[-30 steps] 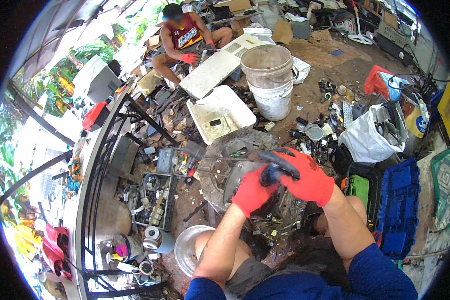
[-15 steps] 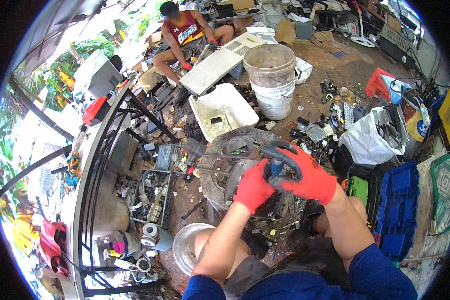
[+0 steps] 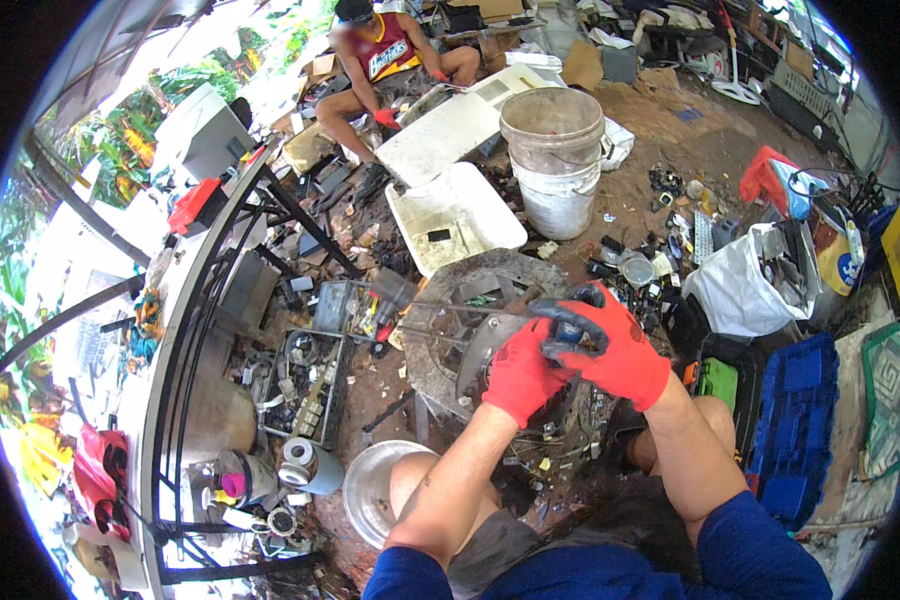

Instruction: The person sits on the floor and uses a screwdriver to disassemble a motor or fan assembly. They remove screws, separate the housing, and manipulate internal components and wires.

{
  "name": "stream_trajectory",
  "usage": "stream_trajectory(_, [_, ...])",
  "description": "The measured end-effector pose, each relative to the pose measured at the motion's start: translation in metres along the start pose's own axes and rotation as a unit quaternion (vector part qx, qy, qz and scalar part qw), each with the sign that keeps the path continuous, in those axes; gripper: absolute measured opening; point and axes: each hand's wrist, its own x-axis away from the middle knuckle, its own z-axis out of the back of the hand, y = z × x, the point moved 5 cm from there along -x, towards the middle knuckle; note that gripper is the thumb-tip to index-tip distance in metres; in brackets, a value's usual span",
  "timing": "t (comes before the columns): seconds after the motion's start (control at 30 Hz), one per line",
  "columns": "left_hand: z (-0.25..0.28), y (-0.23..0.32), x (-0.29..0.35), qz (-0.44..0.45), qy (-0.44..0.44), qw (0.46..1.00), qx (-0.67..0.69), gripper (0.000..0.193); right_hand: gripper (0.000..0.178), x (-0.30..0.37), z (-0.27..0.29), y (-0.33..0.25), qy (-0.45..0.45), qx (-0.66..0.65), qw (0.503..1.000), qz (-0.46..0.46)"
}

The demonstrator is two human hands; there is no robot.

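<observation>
Both my hands wear red gloves with dark coated palms and meet above a round work stand. Curled fingers of my right hand (image 3: 615, 352) wrap around a small dark-blue rounded piece (image 3: 567, 331), mostly covered by the glove, so its kind is unclear. My left hand (image 3: 523, 377) presses close against its near left side; its fingertips are hidden behind the right hand. Just left of the hands, a grey round metal disc (image 3: 477, 352) stands tilted on the stand. The worn grey stand (image 3: 425, 300) has a broad many-sided rim with openings, and thin rods cross it.
A white basin (image 3: 470, 205) and stacked buckets (image 3: 555, 165) stand beyond. Left are a crate of small parts (image 3: 310, 385) and a black-framed table (image 3: 185, 330). An open blue toolbox lid (image 3: 795, 425) and white sack (image 3: 745, 280) lie right. Another person (image 3: 380, 60) sits at the back.
My hands have shifted slightly right, and the right fingers cover more of the blue piece. The view has moved a little. The other person's arm has moved slightly.
</observation>
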Motion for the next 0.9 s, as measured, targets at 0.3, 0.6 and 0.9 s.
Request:
stream_trajectory(0.3, [0.000, -0.017, 0.005, 0.038, -0.014, 0.999, -0.034, 0.063, 0.067, 0.007, 0.008, 0.001, 0.055, -0.063, 0.996, -0.044])
stream_trajectory(0.6, [-0.002, -0.020, 0.005, -0.012, -0.017, 0.997, -0.070, 0.051, 0.073, 0.010, 0.008, 0.027, -0.001, -0.145, 0.984, -0.104])
stream_trajectory(0.9, [0.001, -0.004, 0.000, 0.011, -0.028, 0.999, -0.044, 0.044, 0.075, 0.003, 0.011, 0.008, -0.017, 0.015, 0.998, -0.060])
